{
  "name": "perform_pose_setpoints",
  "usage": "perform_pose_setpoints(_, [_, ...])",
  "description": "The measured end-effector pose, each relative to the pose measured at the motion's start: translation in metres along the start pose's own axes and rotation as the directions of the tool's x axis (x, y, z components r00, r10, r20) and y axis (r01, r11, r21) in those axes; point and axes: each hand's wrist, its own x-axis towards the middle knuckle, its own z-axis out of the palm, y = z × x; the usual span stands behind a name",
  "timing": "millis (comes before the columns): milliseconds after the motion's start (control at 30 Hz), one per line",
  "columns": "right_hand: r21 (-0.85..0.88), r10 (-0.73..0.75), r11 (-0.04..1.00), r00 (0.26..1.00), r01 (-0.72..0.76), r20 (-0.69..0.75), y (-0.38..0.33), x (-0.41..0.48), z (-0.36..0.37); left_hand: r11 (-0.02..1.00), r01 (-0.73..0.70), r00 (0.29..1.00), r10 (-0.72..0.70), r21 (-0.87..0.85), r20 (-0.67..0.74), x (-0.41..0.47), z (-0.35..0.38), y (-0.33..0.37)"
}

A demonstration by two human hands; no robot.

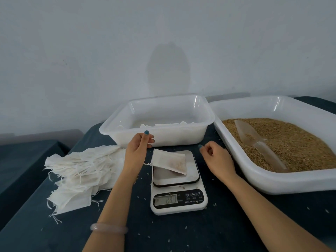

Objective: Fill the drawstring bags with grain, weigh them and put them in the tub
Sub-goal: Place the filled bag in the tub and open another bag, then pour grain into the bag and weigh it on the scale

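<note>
Filled bag [170,161] lies flat on the scale [179,210] plate, frame centre, long axis slanting upper left to lower right, drawstring [146,163] at its left corner; left hand [136,150] sits just up-left of that corner, the nearer one, fingertips [150,140] bunched on thumb, string pinched or not: cannot tell; right hand [216,157], right of the scale, loosely curled, holds nothing. The tub [156,138] lies straight up-frame of the bag.
</note>
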Motion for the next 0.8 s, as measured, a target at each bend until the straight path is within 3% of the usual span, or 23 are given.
perform_pose_setpoints(167, [0.082,0.023,0.996,1.0,-0.023,0.004,0.001,0.001,-0.001,0.996,0.025,0.999,-0.027,0.083,0.017,-0.002,-0.003,0.001])
perform_pose_setpoints(233, [0.091,0.024,0.996,1.0,-0.024,0.004,0.001,0.001,-0.001,0.957,0.018,1.0,-0.024,0.288,0.016,-0.003,-0.007,0.0])
perform_pose_setpoints(300, [0.098,0.025,0.995,1.0,-0.025,0.001,0.001,0.001,-0.001,0.84,0.001,1.0,-0.016,0.543,0.024,-0.005,-0.01,0.0])
perform_pose_setpoints(367, [0.093,0.025,0.995,1.0,-0.025,0.002,0.002,0.002,-0.001,0.79,0.006,0.998,-0.046,0.613,0.049,-0.006,-0.012,0.002])
perform_pose_setpoints(500, [0.078,0.025,0.997,1.0,-0.026,0.012,0.002,0.002,0.0,0.819,0.023,0.989,-0.102,0.573,0.105,-0.006,-0.013,0.006])
perform_pose_setpoints(633, [0.061,0.027,0.998,1.0,-0.027,0.005,0.003,0.002,0.0,0.933,0.01,0.95,-0.121,0.359,0.288,-0.008,-0.015,0.01])
perform_pose_setpoints(800, [0.055,0.03,0.998,1.0,-0.03,0.009,0.001,0.001,0.0,0.995,-0.047,0.909,0.006,0.088,0.417,-0.011,-0.015,0.021])
